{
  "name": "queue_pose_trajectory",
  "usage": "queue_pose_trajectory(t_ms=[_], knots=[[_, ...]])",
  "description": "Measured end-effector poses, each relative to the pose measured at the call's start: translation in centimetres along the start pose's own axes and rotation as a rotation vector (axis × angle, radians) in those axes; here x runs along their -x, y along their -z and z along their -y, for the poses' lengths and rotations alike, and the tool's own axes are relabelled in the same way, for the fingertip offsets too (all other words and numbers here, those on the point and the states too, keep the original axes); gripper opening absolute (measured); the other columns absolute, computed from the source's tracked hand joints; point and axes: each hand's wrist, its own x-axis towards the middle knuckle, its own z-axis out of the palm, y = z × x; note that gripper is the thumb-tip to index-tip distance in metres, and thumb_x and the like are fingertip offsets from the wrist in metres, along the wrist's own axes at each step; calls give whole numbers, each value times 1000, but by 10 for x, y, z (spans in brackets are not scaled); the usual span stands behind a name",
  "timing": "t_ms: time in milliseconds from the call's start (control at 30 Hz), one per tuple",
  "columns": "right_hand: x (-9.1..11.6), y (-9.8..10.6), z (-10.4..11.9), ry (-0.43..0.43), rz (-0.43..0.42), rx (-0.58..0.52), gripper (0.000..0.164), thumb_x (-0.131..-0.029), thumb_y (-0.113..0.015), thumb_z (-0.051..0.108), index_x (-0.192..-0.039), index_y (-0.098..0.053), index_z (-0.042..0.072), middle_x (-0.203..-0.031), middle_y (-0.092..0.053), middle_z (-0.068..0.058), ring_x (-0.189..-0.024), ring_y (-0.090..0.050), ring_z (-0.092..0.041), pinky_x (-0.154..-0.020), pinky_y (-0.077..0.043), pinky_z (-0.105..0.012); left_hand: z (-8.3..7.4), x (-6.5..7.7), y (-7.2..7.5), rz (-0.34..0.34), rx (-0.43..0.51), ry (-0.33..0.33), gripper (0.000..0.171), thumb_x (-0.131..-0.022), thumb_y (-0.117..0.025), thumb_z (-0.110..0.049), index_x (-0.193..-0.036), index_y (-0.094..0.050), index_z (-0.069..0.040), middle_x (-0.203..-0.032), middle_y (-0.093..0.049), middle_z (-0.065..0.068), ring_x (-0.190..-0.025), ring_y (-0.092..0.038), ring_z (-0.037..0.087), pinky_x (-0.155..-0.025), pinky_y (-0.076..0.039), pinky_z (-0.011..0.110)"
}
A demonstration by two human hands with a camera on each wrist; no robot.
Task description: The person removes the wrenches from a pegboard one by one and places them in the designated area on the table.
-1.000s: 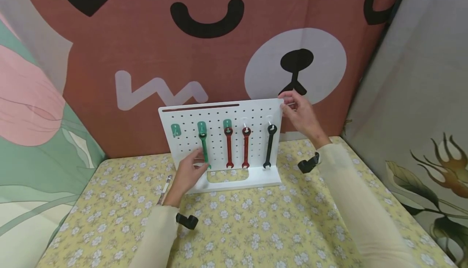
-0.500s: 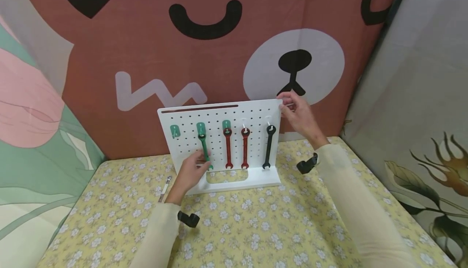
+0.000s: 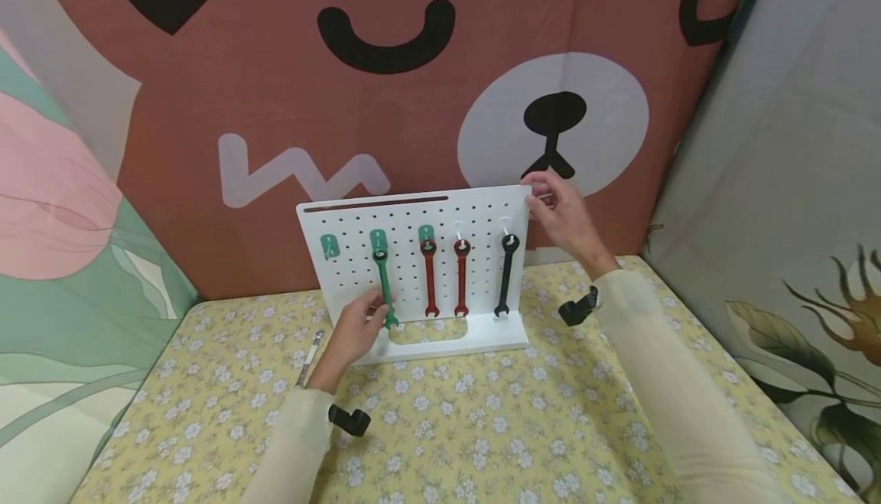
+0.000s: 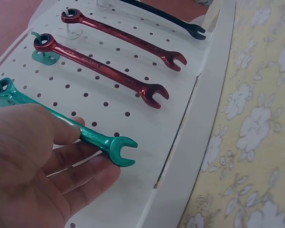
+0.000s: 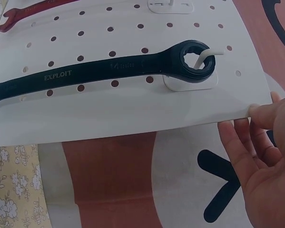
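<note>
A green combination wrench hangs by its ring end on a green hook at the left part of a white pegboard. My left hand holds its lower shaft, thumb on the front and fingers behind, near the open-ended jaw. At the board's upper right corner, my right hand pinches the edge between thumb and fingers. Two red wrenches hang in the middle, one on a green hook and one on a clear hook. Near the right edge hangs a black wrench, its ring over a white peg.
A bare green hook sits at the board's far left. On the yellow floral tablecloth, left of the board, lies a slim white and brown item. A printed curtain stands behind the board.
The green wrench's lower end has shifted slightly down and left with my left hand, showing more of its jaw. My right hand stays at the board's corner.
</note>
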Motion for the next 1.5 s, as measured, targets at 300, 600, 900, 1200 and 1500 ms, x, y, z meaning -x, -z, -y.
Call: queue_pose_trajectory(t_ms=[300, 600, 900, 1200, 1500], knots=[[1, 1, -3, -16, 6, 8, 25, -106, -58, 5, -130, -61, 6, -107, -63, -19, -93, -64, -40, -84, -60, -43, -4, 12, 0, 22, 69, 24, 17, -106, -55, -2, -120, -64, 3, -104, -68, 17, -93, -69, 28, -79, -60, 38], [0, 1, -5, -4, 23, -9, 26, -105, -57, 4, -131, -59, 5, -107, -63, -21, -93, -65, -37, -88, -58, -49, -4, 17, 7, 39, 42, 31, 18, -106, -57, -4, -121, -65, 2, -105, -67, 13, -96, -68, 26, -79, -59, 36], [-2, 0, -4, -2, 11, -6, 26, -105, -58, 2, -130, -60, 5, -106, -63, -20, -92, -64, -37, -84, -60, -39, -5, 22, 14, 91, 82, 20, 23, -106, -57, -6, -127, -62, 1, -112, -65, 19, -99, -67, 27, -78, -59, 34], [-2, 0, -3, 5, 9, -6, 25, -104, -58, 1, -129, -60, 4, -104, -63, -20, -91, -65, -37, -78, -57, -20, -6, 28, 15, 103, 155, -12, 22, -105, -60, -6, -126, -62, 1, -109, -65, 17, -95, -68, 28, -77, -60, 41], [-1, 0, -1, -9, 6, 11, 25, -105, -59, 2, -129, -61, 6, -104, -62, -19, -92, -65, -33, -82, -60, -33, -12, 30, 15, 90, 199, 0, 32, -104, -59, -1, -136, -56, 4, -106, -64, 14, -90, -68, 27, -74, -61, 39]])
